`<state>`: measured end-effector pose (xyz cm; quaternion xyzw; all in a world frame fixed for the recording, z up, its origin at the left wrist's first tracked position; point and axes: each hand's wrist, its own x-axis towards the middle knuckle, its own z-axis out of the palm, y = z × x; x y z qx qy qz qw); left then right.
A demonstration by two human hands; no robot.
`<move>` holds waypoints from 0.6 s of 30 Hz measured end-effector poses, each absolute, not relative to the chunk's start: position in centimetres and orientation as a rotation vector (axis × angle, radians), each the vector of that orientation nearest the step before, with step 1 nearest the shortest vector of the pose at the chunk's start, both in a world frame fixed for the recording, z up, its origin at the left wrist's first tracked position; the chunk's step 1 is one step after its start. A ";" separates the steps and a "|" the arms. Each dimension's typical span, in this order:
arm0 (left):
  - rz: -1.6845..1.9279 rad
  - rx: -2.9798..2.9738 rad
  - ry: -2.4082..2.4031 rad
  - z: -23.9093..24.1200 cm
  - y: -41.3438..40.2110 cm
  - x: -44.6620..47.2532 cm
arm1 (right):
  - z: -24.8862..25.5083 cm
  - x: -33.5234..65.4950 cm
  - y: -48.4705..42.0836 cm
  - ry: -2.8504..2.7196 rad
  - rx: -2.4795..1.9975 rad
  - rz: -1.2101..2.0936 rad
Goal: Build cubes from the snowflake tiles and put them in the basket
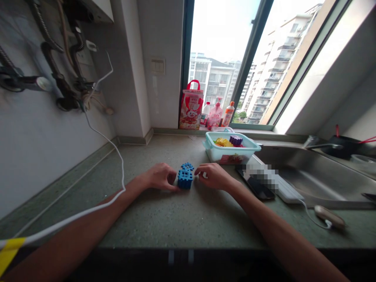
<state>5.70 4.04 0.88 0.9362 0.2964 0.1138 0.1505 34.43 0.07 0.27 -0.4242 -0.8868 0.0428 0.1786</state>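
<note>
Cable [38,235] sweeps lower left; mid-frame, left hand [161,176], thumb and fingers spread, flanks the blue blocks [185,179], likely to steady them; right hand [214,176] opposite, loosely parted, pinches nothing.

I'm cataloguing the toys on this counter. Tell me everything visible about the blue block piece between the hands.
The blue block piece looks like plastic: boxy, with notched edges and a window-like cutout in its upper part. A flatter blue openwork part shows just behind; whether they are joined is unclear. It rests on the grey-green countertop. The left hand is right at its left side, contact unclear; the right hand is apart from it.
</note>
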 end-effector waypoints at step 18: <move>0.559 2.566 0.816 -0.4 3.9 7.2 | -0.2 34.8 1.3 -2.059 -1.247 0.047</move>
